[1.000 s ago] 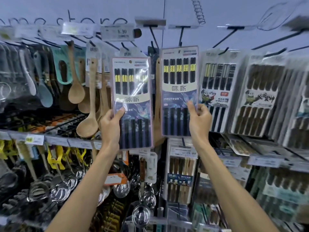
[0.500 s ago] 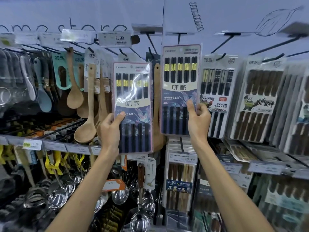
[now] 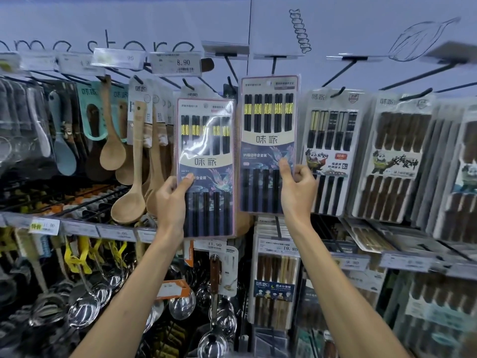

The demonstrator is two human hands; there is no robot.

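Two matching packs of black chopsticks with gold bands are held up before a shop's hanging display. My left hand (image 3: pixel 172 200) grips the left pack (image 3: pixel 206 140) by its lower left edge, thumb on the front. My right hand (image 3: pixel 296 187) pinches the right pack (image 3: pixel 268 120) at its lower right edge. The right pack sits higher, its top just under an empty black hook (image 3: pixel 274 63). Both packs stand upright, side by side, almost touching.
Wooden spoons (image 3: pixel 130 202) and spatulas hang to the left. Further chopstick packs with panda labels (image 3: pixel 331 156) hang to the right. Price tags (image 3: pixel 176 63) line the hook ends. Steel ladles (image 3: pixel 85 308) and more chopstick packs (image 3: pixel 275 285) fill the lower shelf.
The left pack has sunk lower while the right pack has stayed high by the hook. The view has tilted up a little.
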